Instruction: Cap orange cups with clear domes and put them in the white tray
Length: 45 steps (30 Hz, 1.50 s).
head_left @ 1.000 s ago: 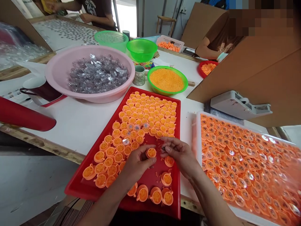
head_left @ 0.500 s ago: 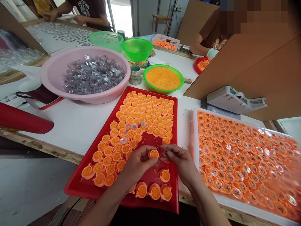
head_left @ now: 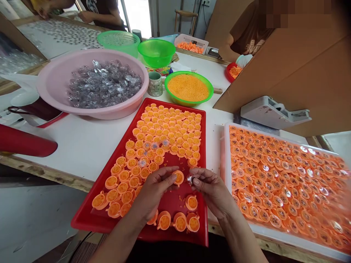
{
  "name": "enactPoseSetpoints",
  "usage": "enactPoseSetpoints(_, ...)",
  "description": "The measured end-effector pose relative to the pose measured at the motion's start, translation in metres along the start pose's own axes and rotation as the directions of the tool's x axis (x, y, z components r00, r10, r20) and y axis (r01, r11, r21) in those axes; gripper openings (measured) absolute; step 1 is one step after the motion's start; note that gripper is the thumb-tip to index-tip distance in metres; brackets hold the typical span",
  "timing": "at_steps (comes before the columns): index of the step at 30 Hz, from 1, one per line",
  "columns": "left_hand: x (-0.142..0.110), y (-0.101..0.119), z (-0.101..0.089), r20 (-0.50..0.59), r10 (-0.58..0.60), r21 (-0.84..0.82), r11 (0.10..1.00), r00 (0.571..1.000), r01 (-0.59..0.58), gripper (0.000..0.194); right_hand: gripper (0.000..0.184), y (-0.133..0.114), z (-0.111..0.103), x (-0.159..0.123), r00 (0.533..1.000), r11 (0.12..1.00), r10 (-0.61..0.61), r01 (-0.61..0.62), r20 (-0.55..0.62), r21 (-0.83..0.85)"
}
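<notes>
Between the thumb and fingers of my left hand (head_left: 159,188) is a small orange toy cup (head_left: 179,178) filled with yellow-orange beads. Just to its right, my right hand (head_left: 210,184) pinches a small clear plastic lid (head_left: 190,179) with a dark print. Cup and lid are apart. Both hands are above the red tray (head_left: 172,160), where many filled orange cups (head_left: 164,221) stand in rows. A few loose clear lids (head_left: 143,162) lie on cups at the tray's middle, and stray beads dot its floor.
A pink basin (head_left: 90,111) of clear lids stands back left. Behind the tray are a green bowl (head_left: 188,87) of beads and a mug (head_left: 155,84). At right, a white-rimmed tray (head_left: 226,160) holds lidded orange cups. Cardboard (head_left: 287,73) rises behind it. Co-workers sit beyond.
The lid in my right hand has turned and shows more clearly beside the cup. My left hand still holds the cup. The whole view has shifted slightly.
</notes>
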<state>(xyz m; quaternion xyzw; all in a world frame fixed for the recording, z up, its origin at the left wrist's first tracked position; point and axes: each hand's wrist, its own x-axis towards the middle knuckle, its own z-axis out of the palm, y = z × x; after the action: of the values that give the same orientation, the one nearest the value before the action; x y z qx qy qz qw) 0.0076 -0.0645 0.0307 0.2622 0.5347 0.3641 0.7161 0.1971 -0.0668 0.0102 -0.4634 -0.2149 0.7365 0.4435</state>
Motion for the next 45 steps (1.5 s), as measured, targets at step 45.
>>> enactPoseSetpoints(45,0.0047,-0.0047,-0.0035,0.100,-0.049,0.036,0.998,0.994,0.045,0.043,0.021,0.0007,-0.0016,-0.0025,0.981,0.947,0.095,-0.141,0.167,0.289)
